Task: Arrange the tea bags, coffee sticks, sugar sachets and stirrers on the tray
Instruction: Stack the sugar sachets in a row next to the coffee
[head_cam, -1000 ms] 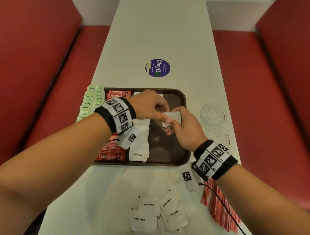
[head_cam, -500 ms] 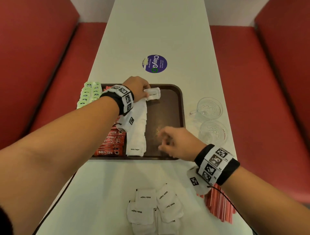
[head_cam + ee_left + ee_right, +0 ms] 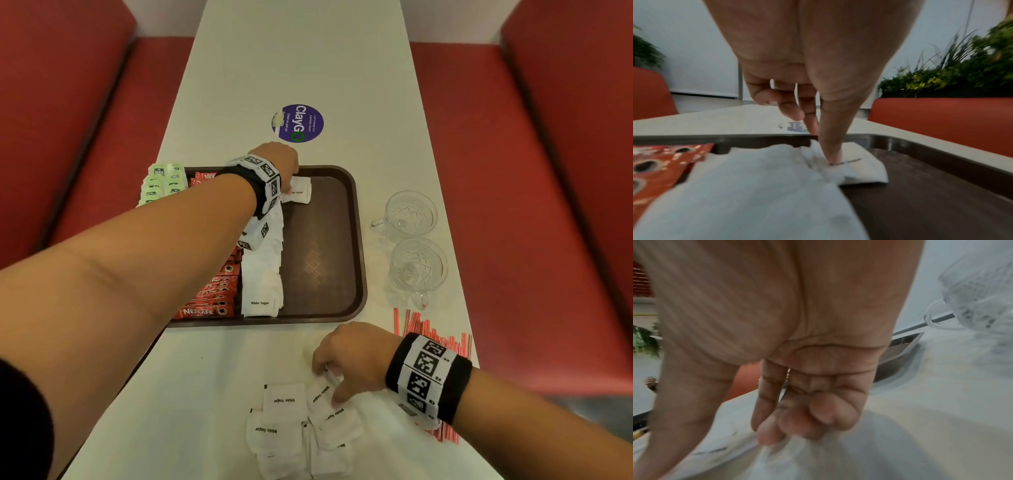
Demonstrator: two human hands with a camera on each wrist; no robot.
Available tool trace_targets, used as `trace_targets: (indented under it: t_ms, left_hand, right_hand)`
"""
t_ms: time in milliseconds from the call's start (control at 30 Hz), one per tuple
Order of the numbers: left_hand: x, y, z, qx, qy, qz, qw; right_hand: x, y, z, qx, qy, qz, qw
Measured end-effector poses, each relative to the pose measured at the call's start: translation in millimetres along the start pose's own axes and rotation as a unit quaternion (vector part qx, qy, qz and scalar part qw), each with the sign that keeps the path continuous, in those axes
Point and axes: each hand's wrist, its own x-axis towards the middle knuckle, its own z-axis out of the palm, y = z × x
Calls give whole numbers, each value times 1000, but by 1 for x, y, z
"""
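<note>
On the brown tray [image 3: 357, 240], green tea bags [image 3: 163, 181] line the left edge. Beside them lie a row of red coffee sticks [image 3: 212, 301] and a row of white sugar sachets [image 3: 262, 274]. My left hand [image 3: 291, 181] reaches to the tray's far end and pinches a sugar sachet [image 3: 300, 196] that lies flat there. The thumb [image 3: 833, 155] presses into the sachet [image 3: 859, 170]. My right hand [image 3: 329, 377] hovers over the loose sachet pile [image 3: 284, 401] on the near table. Its half-curled fingers [image 3: 777, 434] touch one sachet and the thumb stays apart. Red stirrers [image 3: 431, 332] lie to the right.
Two clear glass cups [image 3: 411, 214] [image 3: 418, 265] stand right of the tray. A purple round sticker [image 3: 298, 123] marks the table beyond it. Red bench seats flank the narrow white table [image 3: 308, 51]. The tray's right half shows bare brown surface.
My left hand took the sachet from my right hand over the tray's middle, carried it to the far end and laid it down. My right hand drew back to the pile.
</note>
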Motion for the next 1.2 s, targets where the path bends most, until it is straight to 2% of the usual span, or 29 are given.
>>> trace_targets:
  t_ms: [100, 167, 300, 433, 533, 600, 667, 800, 967, 1200]
  left_hand:
    - [-2, 10, 5, -11, 0, 32, 999]
    - [-5, 14, 9, -2, -26, 49, 998]
    - [-8, 14, 10, 18, -55, 38, 998]
    - [-33, 16, 2, -36, -10, 51, 998]
    - [-75, 21, -6, -102, 44, 69, 991]
    - [-108, 23, -4, -132, 53, 80, 987]
    - [-143, 26, 6, -133, 34, 100, 985]
    - [-208, 34, 33, -128, -60, 153, 978]
    - [-257, 41, 75, -41, -178, 219, 958]
    - [-274, 52, 99, -22, -169, 214, 962]
  right_hand:
    - [4, -2, 5, 3, 13, -2, 1000]
    - [7, -4, 8, 7, 16, -2, 1000]
    - [13, -8, 11, 5, 9, 5, 1000]
    - [13, -8, 15, -2, 17, 9, 1000]
    - [13, -11, 16, -14, 27, 8, 999]
    - [13, -13, 16, -23, 26, 11, 999]
    - [11, -16, 15, -30, 23, 15, 999]
    - [4, -18, 12, -21, 46, 17, 999]
    - [-7, -19, 12, 27, 101, 41, 994]
    - [-13, -16, 16, 68, 140, 68, 985]
